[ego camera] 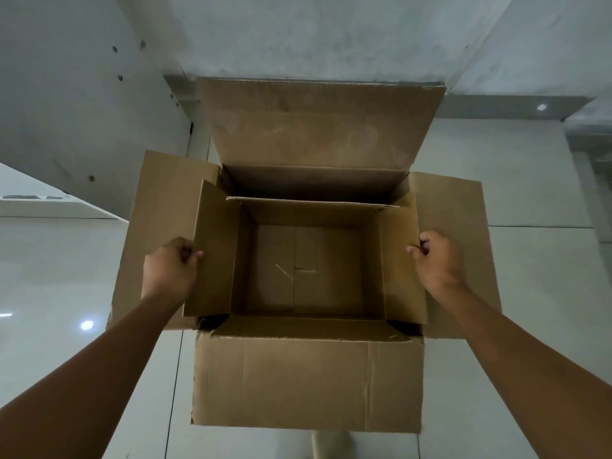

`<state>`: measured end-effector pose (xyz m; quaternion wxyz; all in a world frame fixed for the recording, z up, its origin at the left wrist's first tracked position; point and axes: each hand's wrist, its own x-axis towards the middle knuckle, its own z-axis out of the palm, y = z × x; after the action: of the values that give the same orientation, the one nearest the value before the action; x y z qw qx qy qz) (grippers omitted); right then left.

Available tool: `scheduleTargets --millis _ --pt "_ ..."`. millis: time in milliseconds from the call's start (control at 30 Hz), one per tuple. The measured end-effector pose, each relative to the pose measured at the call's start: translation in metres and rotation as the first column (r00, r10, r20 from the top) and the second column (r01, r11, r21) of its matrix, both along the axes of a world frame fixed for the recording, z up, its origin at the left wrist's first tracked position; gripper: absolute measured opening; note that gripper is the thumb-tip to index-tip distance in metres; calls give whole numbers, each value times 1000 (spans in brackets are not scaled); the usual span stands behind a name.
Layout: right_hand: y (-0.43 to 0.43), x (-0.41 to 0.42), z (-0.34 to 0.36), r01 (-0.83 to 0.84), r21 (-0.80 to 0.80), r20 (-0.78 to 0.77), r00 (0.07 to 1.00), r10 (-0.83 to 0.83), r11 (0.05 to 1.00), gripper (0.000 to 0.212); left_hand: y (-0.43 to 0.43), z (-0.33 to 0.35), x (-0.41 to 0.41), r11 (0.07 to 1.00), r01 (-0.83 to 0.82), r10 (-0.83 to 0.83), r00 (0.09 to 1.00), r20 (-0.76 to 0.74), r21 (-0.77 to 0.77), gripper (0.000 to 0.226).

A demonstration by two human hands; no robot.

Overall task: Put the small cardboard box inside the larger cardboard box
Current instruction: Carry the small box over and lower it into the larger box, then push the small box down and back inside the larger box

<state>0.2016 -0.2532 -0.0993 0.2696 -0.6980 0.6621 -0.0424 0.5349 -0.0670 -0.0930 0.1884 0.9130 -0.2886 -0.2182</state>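
The larger cardboard box (308,382) stands open on the floor, its four flaps spread outward. The small cardboard box (308,263) sits inside its opening, also open, with its bare bottom showing. My left hand (170,268) pinches the small box's left side flap at its outer edge. On the other side, my right hand (437,256) pinches the right side flap. A dark gap remains between the small box's far wall and the larger box's far wall.
Glossy pale floor tiles (66,276) surround the box. A grey wall (298,34) rises just behind the far flap. A white ledge (49,207) runs along the left side. A foot (331,445) shows below the near flap.
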Motion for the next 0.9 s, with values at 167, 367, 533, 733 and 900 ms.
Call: scheduleTargets --millis 167,367,533,733,900 --pt "5 -6 4 -33 -52 61 997 36 998 17 7 -1 -12 998 -47 46 999 -27 -41 16" --pt "38 -25 9 -72 -162 52 995 81 984 14 46 8 -34 999 -7 7 1000 1 -48 20" --pt "90 -50 5 -198 -235 -30 980 196 952 45 86 5 -63 987 161 -159 986 54 -30 36" --pt "139 -73 -10 -251 -33 -46 967 249 968 102 116 -12 -87 919 360 -370 928 40 164 84" --pt "142 -66 -36 -259 -98 -93 964 250 961 117 114 -37 -96 923 332 -357 928 109 195 111"
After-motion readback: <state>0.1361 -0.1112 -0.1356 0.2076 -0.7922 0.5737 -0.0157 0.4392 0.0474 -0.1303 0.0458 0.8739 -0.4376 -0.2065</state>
